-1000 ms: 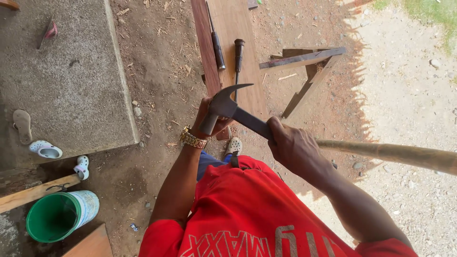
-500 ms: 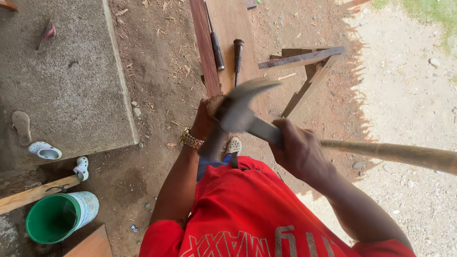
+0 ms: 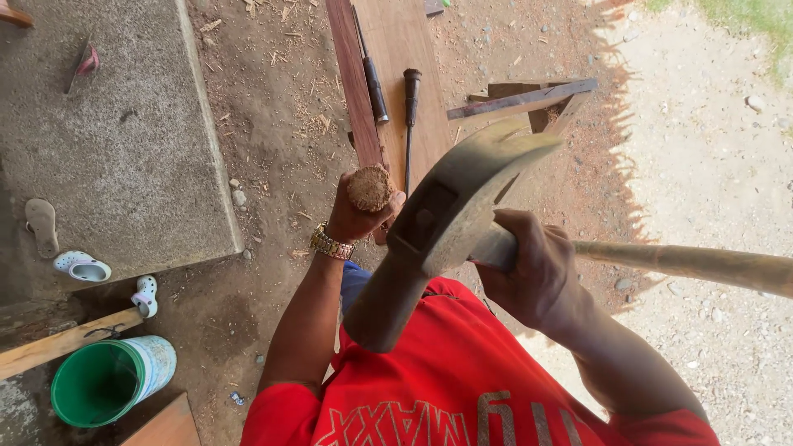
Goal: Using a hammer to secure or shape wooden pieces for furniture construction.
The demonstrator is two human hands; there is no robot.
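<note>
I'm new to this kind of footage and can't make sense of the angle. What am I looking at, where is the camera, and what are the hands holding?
The camera sits on the person's head and looks straight down, so you see their red shirt, both arms and the ground below. The left hand, with a wristwatch, grips the worn wooden top of a tool, probably a chisel. The right hand holds a long-handled hammer-like tool, its curved metal head raised close to the lens. Below lie wooden planks with two slim hand tools on them, dirt with wood chips, a concrete slab, small sandals and a green bucket.
</note>
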